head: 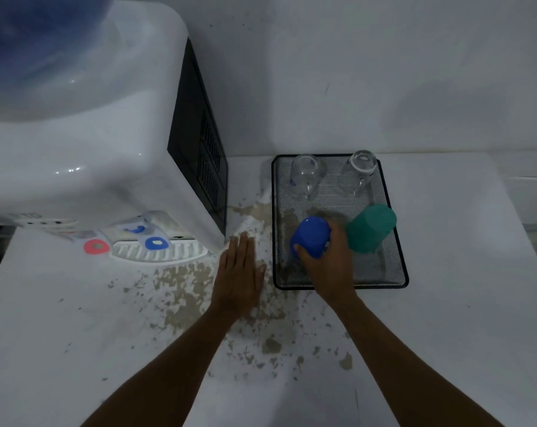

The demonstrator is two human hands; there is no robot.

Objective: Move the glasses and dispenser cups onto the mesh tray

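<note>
A black mesh tray (396,266) lies on the white counter to the right of the water dispenser. Two clear glass mugs (305,174) (361,169) stand upside down at its far end. A green cup (370,228) sits inverted at the tray's right middle. My right hand (329,263) is shut on a blue cup (312,237), held upside down over the tray's near left part; whether it touches the mesh I cannot tell. My left hand (241,272) rests flat on the counter just left of the tray, fingers extended, holding nothing.
A white water dispenser (91,149) with a blue bottle fills the left. Its red tap (96,246), blue tap (156,243) and drip tray (159,254) face me. The counter (446,334) has peeling paint patches. A white wall stands behind.
</note>
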